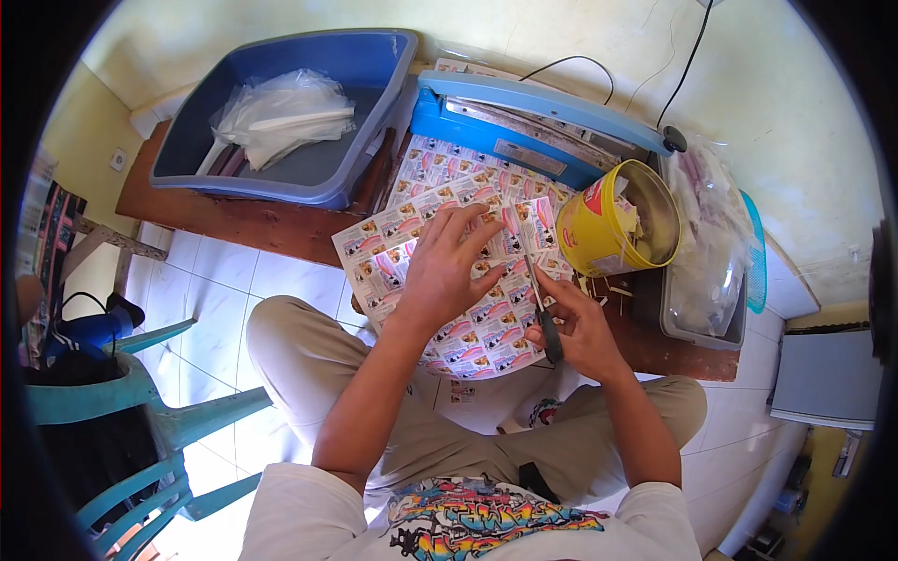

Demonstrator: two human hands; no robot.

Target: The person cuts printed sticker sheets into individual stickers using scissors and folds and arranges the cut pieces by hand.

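Observation:
A sheet of printed labels (383,271) with repeated coloured designs lies across the front of the bench and overhangs its edge. On top of it rests my left hand (447,262), fingers spread and pressing the paper. My right hand (582,327) is closed around the dark handles of a pair of scissors (550,338). The blades point away from me and lie along the right part of the sheet. Whether they are parted is hard to make out. Beneath and behind lie more of the same printed sheets (430,161).
Behind the sheets stands a blue impulse sealer (543,98). To its left, a blue tub (374,154) holds clear plastic bags (290,112). A yellow tin (589,229) stands beside my right hand, near a grey bin of plastic (702,327). A green chair (122,388) is at left.

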